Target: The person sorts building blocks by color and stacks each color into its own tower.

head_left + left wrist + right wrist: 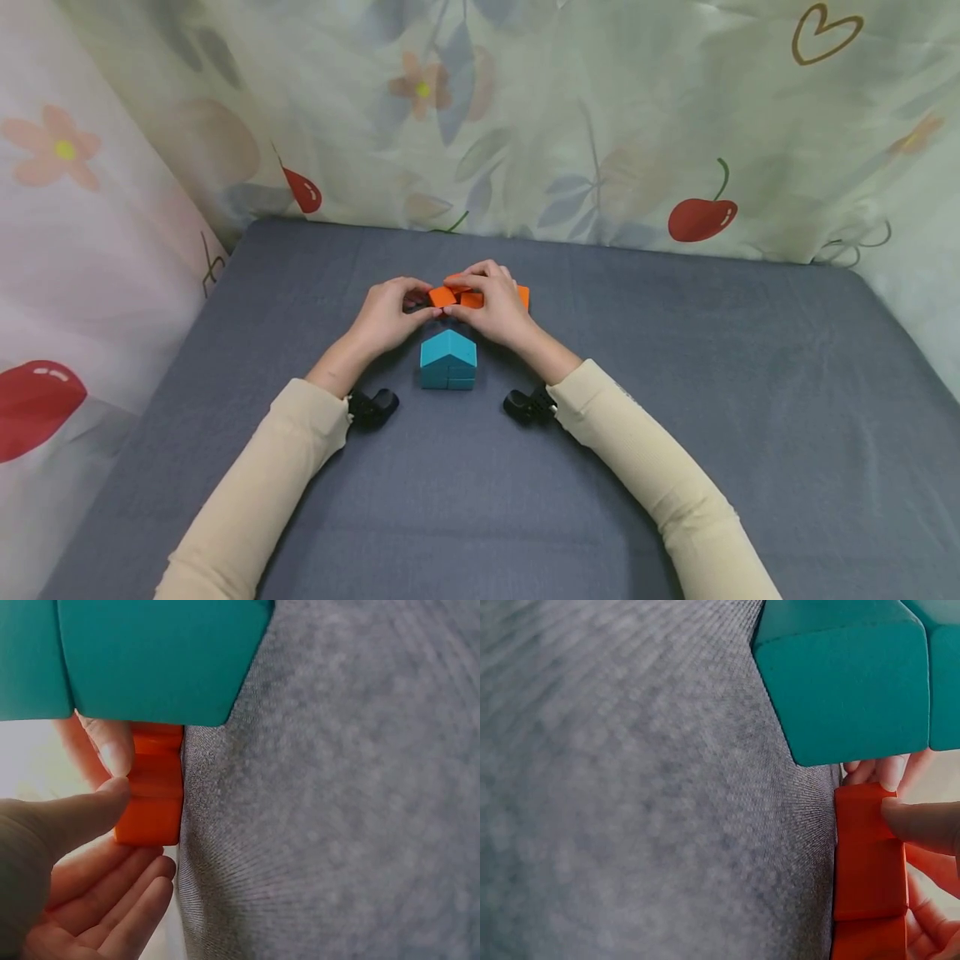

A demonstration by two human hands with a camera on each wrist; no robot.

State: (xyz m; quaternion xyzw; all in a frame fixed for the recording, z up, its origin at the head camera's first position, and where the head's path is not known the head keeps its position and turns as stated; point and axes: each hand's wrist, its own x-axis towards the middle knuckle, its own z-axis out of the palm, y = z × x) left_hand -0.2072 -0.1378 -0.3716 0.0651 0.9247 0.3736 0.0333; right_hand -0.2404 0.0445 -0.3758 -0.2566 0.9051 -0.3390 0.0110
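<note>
Several orange blocks (472,301) lie in a row on the cloth, partly covered by the hands. My left hand (386,315) is at the row's left end, with thumb and index finger on either side of the leftmost orange block (442,297). From the right, my right hand (493,307) reaches over the row, its thumb and index finger pinching the blocks there. In the right wrist view, its thumb presses an orange block (866,814). Both thumb tips nearly meet. Closer to me stands a house-shaped stack of teal blocks (448,360) with a peaked top.
A dark grey cloth (465,500) covers the table. Black wrist devices (375,408) sit under both cuffs, on either side of the teal stack. Behind the table hangs a patterned curtain (570,108), and more curtain (60,275) is at the left.
</note>
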